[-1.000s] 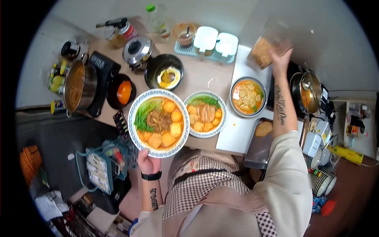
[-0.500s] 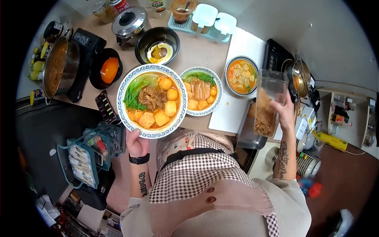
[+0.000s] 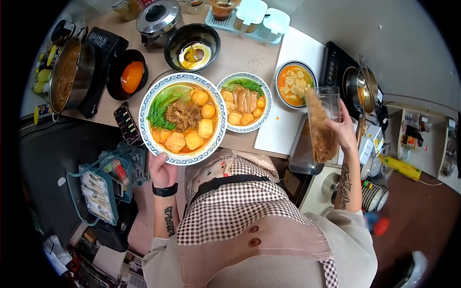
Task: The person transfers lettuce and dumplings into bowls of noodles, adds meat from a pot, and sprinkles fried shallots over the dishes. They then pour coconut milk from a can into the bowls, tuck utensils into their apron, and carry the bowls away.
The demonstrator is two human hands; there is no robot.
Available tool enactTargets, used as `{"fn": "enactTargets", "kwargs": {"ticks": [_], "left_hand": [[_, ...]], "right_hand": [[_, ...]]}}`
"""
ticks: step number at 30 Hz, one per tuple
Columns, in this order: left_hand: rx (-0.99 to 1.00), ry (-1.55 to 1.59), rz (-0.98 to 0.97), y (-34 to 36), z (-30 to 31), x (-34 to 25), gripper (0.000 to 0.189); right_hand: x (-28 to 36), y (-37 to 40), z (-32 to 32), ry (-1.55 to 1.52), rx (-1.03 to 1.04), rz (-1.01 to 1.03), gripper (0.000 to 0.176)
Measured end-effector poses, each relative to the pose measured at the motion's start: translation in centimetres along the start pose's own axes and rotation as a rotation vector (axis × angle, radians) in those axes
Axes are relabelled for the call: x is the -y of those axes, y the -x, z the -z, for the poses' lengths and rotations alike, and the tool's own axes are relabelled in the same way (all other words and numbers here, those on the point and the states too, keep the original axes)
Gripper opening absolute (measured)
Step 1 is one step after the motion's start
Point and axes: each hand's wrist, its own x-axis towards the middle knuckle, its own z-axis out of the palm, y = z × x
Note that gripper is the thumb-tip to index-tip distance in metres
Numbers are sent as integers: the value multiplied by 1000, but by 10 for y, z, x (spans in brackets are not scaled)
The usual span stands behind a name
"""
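Observation:
My left hand (image 3: 163, 172) grips the lower rim of a blue-patterned white bowl (image 3: 189, 160). In the bowl are orange broth, leafy greens, brown meat pieces, round balls and fried cubes. My right hand (image 3: 343, 128) is wrapped round the side of a clear plastic container (image 3: 330, 98). Brown crumbly food (image 3: 322, 139) lies inside it, banked up along its left wall. Below the container, a metal pan (image 3: 307, 165) is partly hidden. Just right of the held bowl, a second patterned bowl (image 3: 247, 128) with sliced meat, greens and balls rests on the table.
A bowl of dumplings (image 3: 296, 86) stands on the white board (image 3: 274, 139). Black bowls (image 3: 211, 36) and a lidded metal pot (image 3: 158, 21) are at the back. At left are a large soup pot (image 3: 84, 72) and a phone (image 3: 127, 122); an induction cooker (image 3: 331, 67) is at right.
The held bowl has shifted slightly left. The clear container has turned a little in my right hand, and its brown food now reaches higher along the left wall.

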Motion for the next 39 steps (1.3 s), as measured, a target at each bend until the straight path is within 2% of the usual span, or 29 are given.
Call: {"fn": "enactTargets", "kwargs": {"ticks": [2, 8, 12, 15, 16, 20, 23, 27, 28, 29, 31, 34, 37, 39], "left_hand": [[7, 4, 0, -2, -2, 0, 74], [17, -12, -9, -3, 0, 1, 75], [36, -20, -20, -2, -1, 0, 75], [23, -17, -13, 1, -2, -1, 75], [21, -19, -8, 2, -3, -2, 76], [30, -24, -3, 4, -4, -4, 76], [47, -24, -1, -1, -5, -3, 76], [36, -25, -12, -1, 3, -1, 77], [24, -29, -12, -2, 3, -1, 77], [25, -26, -12, -1, 2, -1, 78], [29, -20, -10, 0, -1, 0, 78], [10, -17, 1, 0, 4, 2, 79], [5, -5, 7, 3, 16, 2, 78], [3, -10, 17, 3, 19, 1, 77]], "right_hand": [[12, 1, 2, -28, 0, -44, 100], [9, 6, 3, 39, -18, 45, 99], [16, 18, 7, -55, -59, -47, 101], [-5, 18, 8, 74, -6, -4, 101], [-11, 19, 6, 59, -73, 55, 101], [-2, 29, 12, -111, -28, -6, 101], [-2, 37, 5, -192, 2, 151, 104], [35, 48, -17, -31, 203, 269, 111], [43, 46, -28, 151, 243, 304, 113], [49, 43, -43, 143, 284, 349, 112], [62, 42, -59, 289, 244, 312, 111], [67, 41, -69, 349, 287, 306, 110], [74, 39, -80, 370, 220, 226, 109], [71, 37, -84, 414, 226, 268, 108]]}}
